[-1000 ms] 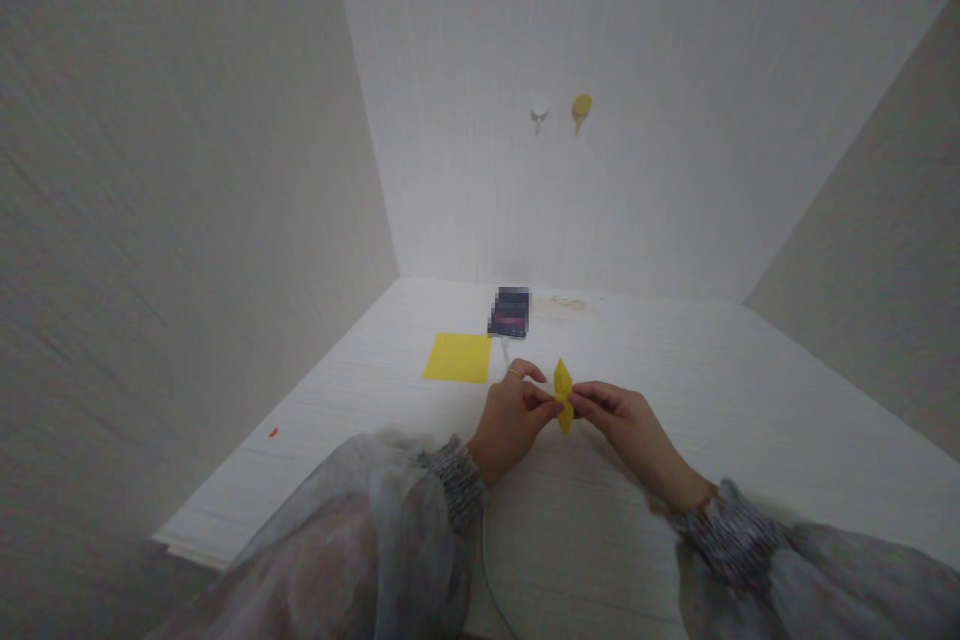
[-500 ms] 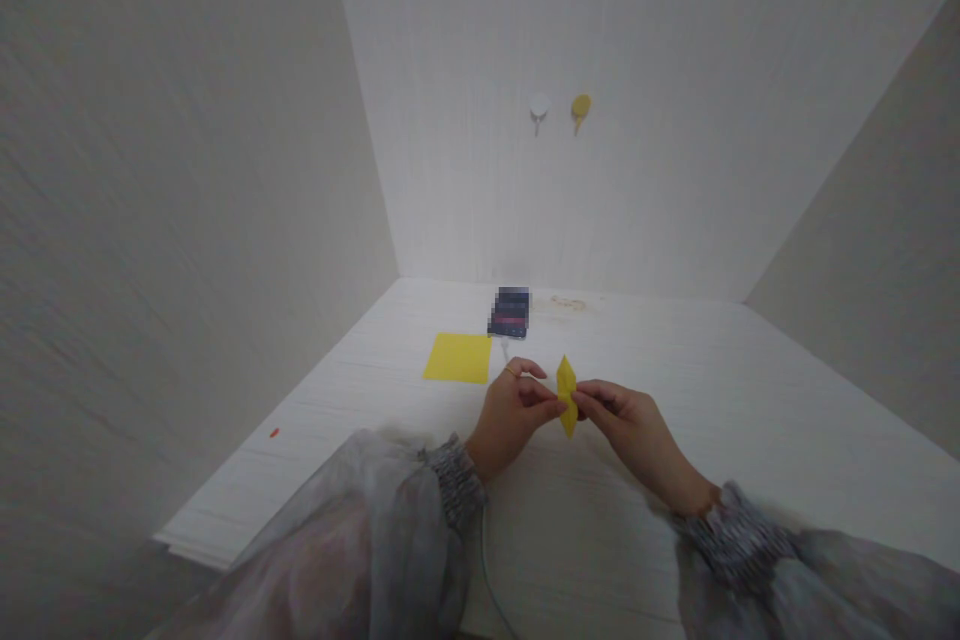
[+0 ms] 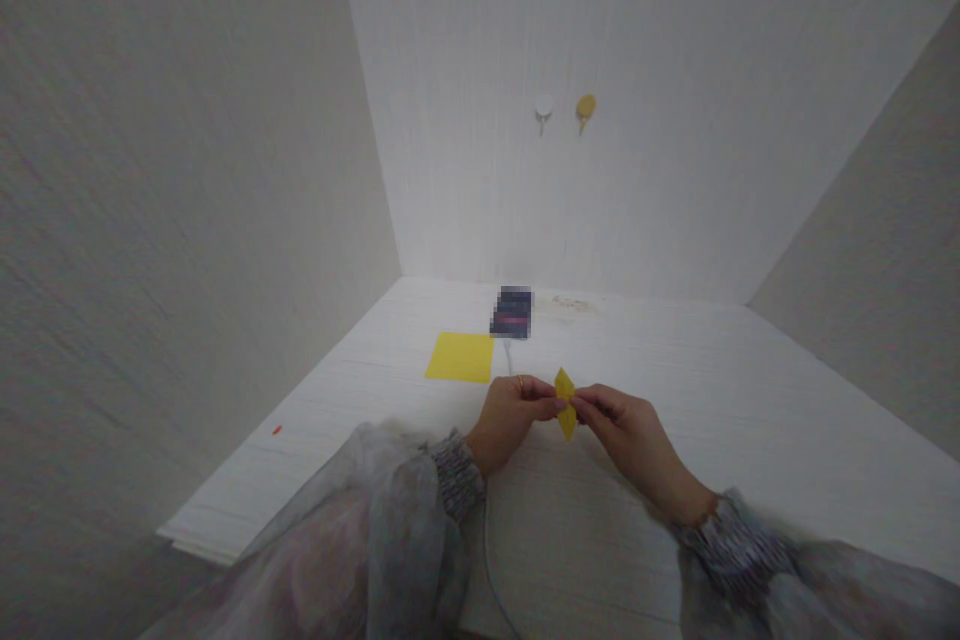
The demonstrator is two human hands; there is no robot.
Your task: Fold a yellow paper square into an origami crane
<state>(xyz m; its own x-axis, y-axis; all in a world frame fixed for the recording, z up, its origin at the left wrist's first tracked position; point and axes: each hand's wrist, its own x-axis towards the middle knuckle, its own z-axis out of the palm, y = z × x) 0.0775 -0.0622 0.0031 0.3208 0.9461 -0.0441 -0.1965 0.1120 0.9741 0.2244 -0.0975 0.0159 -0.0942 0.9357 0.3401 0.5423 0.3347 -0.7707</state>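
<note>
Two thumb-and-finger pinches grip the folded yellow paper over the white tabletop: left hand at its nine o'clock, right hand at three. Toward ten lies a flat yellow sheet; toward eleven, a phone.

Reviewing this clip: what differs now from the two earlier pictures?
On the left hand, the finger that was raised has come down beside the others. Nothing was newly taken or let go: that hand and the right hand keep their grip on the folded yellow paper. The flat yellow sheet stayed where it lay.
</note>
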